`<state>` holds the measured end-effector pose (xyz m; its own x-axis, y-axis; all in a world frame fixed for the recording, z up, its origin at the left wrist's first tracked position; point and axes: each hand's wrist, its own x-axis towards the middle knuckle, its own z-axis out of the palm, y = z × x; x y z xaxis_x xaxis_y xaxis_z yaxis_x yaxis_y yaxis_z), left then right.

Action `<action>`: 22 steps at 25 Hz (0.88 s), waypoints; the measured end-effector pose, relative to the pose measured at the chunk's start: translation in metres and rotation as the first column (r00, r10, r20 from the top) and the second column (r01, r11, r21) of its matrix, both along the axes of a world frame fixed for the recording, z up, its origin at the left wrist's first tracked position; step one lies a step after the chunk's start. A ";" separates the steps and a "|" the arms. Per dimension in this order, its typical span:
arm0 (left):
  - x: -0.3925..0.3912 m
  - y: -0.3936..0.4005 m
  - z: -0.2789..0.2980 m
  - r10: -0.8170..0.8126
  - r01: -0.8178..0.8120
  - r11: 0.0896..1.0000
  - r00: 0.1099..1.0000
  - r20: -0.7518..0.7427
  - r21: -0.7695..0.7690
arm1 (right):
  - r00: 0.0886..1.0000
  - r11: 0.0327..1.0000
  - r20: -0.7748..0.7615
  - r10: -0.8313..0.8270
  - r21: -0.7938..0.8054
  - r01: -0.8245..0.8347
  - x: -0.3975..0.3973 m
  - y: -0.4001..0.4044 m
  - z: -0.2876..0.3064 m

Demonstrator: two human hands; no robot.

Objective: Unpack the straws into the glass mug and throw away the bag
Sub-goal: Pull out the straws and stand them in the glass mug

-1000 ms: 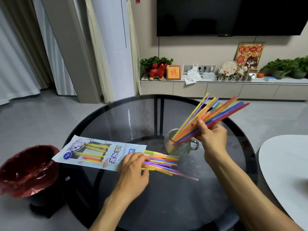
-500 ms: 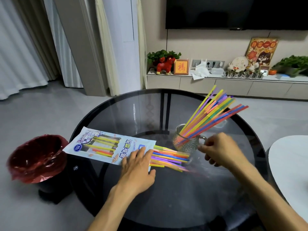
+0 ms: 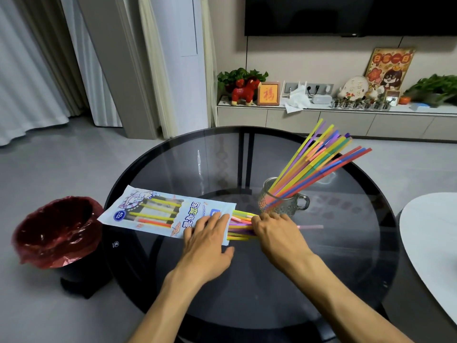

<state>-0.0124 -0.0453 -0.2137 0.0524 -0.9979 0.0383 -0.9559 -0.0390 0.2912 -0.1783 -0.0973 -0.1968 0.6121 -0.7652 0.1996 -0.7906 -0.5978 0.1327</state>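
A printed straw bag (image 3: 160, 214) lies flat on the round dark glass table (image 3: 259, 280), its open end to the right. Several coloured straws (image 3: 241, 226) stick out of that end. My left hand (image 3: 210, 241) lies flat on the bag's open end, fingers spread. My right hand (image 3: 274, 231) rests on the protruding straws with its fingers curled over them. Just behind it stands the glass mug (image 3: 284, 201), holding a fan of several straws (image 3: 319, 162) that lean up to the right.
A bin with a red liner (image 3: 54, 231) stands on the floor left of the table. A white table (image 3: 435, 246) edges in at the right. A low cabinet with ornaments and plants (image 3: 333, 112) runs along the far wall under a TV.
My right hand let go of the bundle in the mug and came down left onto the straws sticking out of the bag. My left hand stayed pressed on the bag.
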 end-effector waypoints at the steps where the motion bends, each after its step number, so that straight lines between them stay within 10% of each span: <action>1: 0.000 0.000 0.000 0.003 -0.003 1.000 1.000 0.000 0.006 | 1.000 1.000 0.022 -0.015 0.016 0.014 -0.006 -0.004 0.004; 12: -0.003 -0.004 0.000 0.032 -0.033 0.998 0.999 0.032 0.046 | 0.959 0.878 -0.174 -0.223 0.392 0.275 -0.081 -0.021 0.070; 18: -0.004 -0.009 0.000 0.014 -0.021 0.992 0.998 0.056 0.125 | 0.927 0.820 0.050 -0.371 0.486 0.302 -0.115 -0.020 0.106; 22: -0.017 -0.002 0.011 0.082 -0.104 0.916 0.994 -0.073 -0.388 | 0.958 0.929 -0.008 -0.288 0.239 0.281 -0.083 -0.010 0.077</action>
<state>-0.0295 -0.0472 -0.2028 0.1573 -0.8944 0.4187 -0.9357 0.0006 0.3527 -0.2610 -0.1070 -0.1193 0.3586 -0.9335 0.0059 -0.9335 -0.3586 -0.0077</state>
